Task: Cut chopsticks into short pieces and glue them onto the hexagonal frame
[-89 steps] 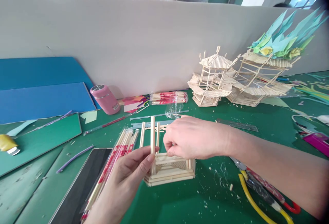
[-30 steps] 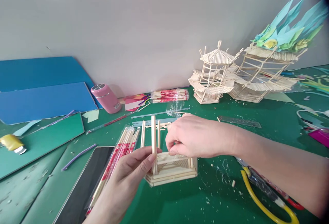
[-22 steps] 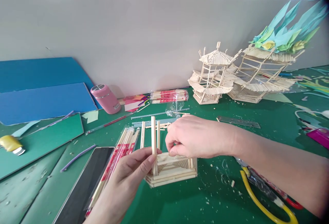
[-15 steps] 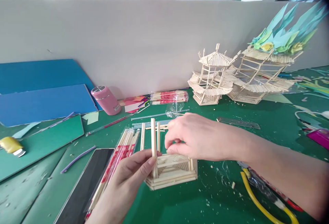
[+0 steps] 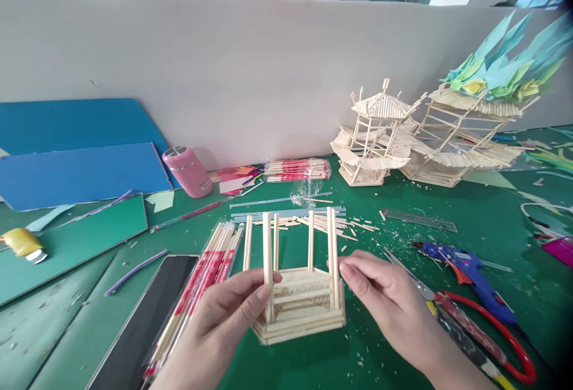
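A small model frame of wooden sticks [image 5: 307, 321], with a several-sided base and upright posts, stands on the green table in front of me. My left hand [image 5: 237, 306] pinches its front left post [image 5: 267, 240] between thumb and fingers. Beside the front right post [image 5: 332, 240] is my right hand [image 5: 380, 294], its thumb and fingertips pressed together. Whether it touches that post or pinches some tiny piece, I cannot tell. Behind the frame lie loose cut sticks [image 5: 329, 223] and pale blue strips [image 5: 295, 213].
On the right lie a blue glue gun [image 5: 470, 270], red-handled scissors [image 5: 523, 348] and a clear ruler [image 5: 421, 220]. Finished stick pavilions [image 5: 380, 139] stand at the back right. Packed sticks [image 5: 215, 264], a dark flat panel [image 5: 147, 318] and a pink flask [image 5: 190, 175] are left.
My right hand has moved from above the frame's back to its front right post, uncovering the right-hand posts, cut sticks and glue gun. My left hand keeps its hold.
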The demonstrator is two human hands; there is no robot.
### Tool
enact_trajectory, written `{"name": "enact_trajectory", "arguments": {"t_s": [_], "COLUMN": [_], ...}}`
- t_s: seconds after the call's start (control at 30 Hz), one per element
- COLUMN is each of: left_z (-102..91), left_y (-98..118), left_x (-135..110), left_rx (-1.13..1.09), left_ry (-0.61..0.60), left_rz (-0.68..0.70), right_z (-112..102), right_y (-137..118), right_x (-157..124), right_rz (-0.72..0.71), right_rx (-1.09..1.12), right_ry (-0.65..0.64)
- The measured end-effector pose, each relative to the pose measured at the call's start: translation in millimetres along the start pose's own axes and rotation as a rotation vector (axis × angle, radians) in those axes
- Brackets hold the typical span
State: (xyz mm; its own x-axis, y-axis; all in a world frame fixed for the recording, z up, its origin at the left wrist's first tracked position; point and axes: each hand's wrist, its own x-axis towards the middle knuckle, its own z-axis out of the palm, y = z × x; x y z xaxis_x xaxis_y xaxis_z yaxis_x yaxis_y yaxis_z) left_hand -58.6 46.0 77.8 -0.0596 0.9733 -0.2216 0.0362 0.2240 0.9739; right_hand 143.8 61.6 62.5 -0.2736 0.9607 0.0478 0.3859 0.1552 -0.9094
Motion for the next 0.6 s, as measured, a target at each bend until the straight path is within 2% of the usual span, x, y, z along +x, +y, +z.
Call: {"name": "enact_trajectory", "arguments": {"t_s": [0.6], "left_z": [2.9], "left_y": [-1], "left_x": [-4], "left_rx": [0.020], "left_ry": [0.020], "left_rz": [0.037], "right_z": [12], "right_y": [12], "right_x": [-3], "right_rz": [0.052], "right_rx": [0.148], "right_ry": [0.048]}}
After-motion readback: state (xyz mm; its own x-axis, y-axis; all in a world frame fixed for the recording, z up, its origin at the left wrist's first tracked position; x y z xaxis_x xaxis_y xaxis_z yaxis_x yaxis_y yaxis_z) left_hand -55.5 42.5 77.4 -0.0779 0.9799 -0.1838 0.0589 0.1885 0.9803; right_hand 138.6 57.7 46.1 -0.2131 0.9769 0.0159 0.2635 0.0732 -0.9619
